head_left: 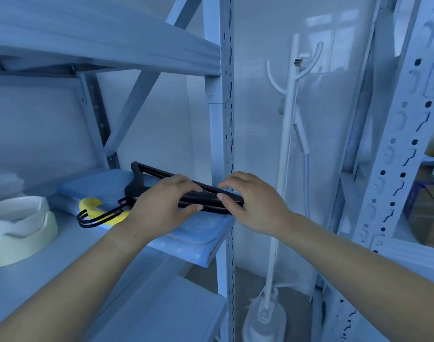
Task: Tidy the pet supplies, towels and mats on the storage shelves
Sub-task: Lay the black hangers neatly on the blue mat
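The yellow thing (89, 204) lies partly hidden under hangers (136, 187) and left hand (161, 206).

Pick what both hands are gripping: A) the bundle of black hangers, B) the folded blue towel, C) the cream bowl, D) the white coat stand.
A: the left hand and the right hand each close fingers and thumb round the black hangers, over the folded blue towel; the cream bowl sits apart at the left.

txt: none legible | labels/brands/nos.: none | signs: none
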Demonstrator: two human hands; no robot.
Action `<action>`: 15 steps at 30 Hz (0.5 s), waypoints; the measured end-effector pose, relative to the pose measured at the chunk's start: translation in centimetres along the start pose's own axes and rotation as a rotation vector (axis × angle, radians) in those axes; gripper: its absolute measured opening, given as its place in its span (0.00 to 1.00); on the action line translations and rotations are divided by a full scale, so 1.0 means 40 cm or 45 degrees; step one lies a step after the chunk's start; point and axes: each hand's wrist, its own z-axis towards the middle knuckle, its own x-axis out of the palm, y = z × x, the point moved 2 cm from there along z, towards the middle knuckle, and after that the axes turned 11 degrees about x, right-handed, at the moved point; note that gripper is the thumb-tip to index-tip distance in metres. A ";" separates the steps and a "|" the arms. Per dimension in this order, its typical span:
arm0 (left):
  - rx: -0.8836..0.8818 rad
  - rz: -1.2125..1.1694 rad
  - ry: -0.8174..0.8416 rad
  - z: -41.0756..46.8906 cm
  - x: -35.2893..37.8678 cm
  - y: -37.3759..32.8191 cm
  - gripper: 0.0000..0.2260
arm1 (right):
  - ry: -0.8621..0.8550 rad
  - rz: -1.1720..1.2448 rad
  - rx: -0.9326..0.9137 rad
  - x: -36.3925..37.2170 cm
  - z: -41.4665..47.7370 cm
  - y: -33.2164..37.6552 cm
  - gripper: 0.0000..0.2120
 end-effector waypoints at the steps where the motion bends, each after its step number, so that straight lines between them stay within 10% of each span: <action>1: -0.010 0.011 0.003 -0.001 0.008 0.002 0.16 | 0.021 0.004 -0.011 0.012 0.010 -0.009 0.13; 15: -0.388 0.120 0.085 0.039 0.088 -0.022 0.13 | 0.380 0.103 -0.226 0.079 0.122 -0.125 0.19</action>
